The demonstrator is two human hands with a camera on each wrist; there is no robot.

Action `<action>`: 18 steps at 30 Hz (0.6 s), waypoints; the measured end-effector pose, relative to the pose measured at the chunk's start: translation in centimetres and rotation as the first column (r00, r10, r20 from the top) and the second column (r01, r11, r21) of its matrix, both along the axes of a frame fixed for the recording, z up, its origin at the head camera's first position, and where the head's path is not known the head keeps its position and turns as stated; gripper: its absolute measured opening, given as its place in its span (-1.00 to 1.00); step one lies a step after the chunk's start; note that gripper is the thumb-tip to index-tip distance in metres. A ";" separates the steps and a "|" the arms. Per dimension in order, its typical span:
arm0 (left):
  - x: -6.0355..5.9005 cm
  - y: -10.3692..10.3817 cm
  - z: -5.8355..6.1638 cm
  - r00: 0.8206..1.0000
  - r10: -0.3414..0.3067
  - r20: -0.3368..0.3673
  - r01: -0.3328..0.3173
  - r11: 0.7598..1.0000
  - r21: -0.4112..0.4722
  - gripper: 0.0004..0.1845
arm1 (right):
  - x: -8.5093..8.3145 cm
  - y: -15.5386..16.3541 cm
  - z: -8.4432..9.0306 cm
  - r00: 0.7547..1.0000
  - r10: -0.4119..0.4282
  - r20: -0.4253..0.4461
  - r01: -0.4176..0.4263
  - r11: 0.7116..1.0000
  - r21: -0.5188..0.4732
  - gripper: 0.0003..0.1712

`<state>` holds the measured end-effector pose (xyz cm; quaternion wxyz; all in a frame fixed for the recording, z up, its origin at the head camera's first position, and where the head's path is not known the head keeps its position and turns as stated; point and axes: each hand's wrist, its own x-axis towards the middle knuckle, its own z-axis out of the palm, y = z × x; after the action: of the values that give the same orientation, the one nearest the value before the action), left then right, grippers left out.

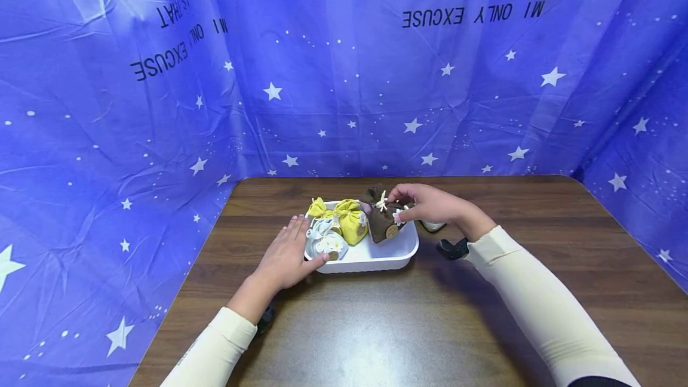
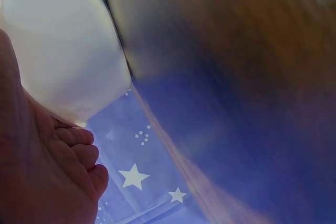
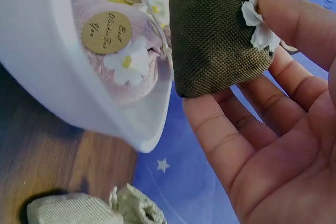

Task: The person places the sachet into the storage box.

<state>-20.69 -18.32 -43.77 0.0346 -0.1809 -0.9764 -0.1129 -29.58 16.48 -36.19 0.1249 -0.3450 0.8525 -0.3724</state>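
My right hand (image 1: 432, 205) pinches a dark brown cloth drawstring pouch (image 1: 380, 226) with a white flower and a round tag, at the right part of a white tray (image 1: 371, 264). Thumb and fingers are on opposite sides of the pouch in the right wrist view. My left hand (image 1: 283, 255) rests against the tray's left end, its fingers stretched along the side and the thumb at the front rim. In the tray are yellow pouches (image 1: 353, 229), a pale blue-white pouch (image 1: 329, 243) and a pink pouch (image 3: 123, 51), mostly hidden in the head view.
A grey-beige pouch (image 3: 79, 211) lies on the wooden table (image 1: 365, 327) just right of the tray, partly hidden by my right hand in the head view. Blue star-printed curtains (image 1: 344, 76) hang behind the table and at both sides.
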 end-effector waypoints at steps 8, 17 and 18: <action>0.0 0.1 -0.1 1.000 -0.004 -0.001 0.004 1.000 -0.005 0.11 | -0.4 -2.1 0.3 0.998 0.054 0.042 -0.055 0.998 0.027 -0.62; -0.2 0.1 -0.3 1.000 -0.004 -0.022 0.004 1.000 0.001 0.11 | -0.7 -4.6 0.2 0.990 0.122 0.073 -0.128 0.988 0.090 -0.63; -0.2 0.1 -0.3 1.000 -0.001 -0.021 0.001 1.000 0.000 0.11 | -0.7 -4.9 0.2 0.988 0.129 0.083 -0.136 0.986 0.095 -0.63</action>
<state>-20.84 -18.23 -44.09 0.0449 -0.1825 -0.9759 -0.1108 -30.26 11.60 -35.98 0.1990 -0.3798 0.8399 -0.3326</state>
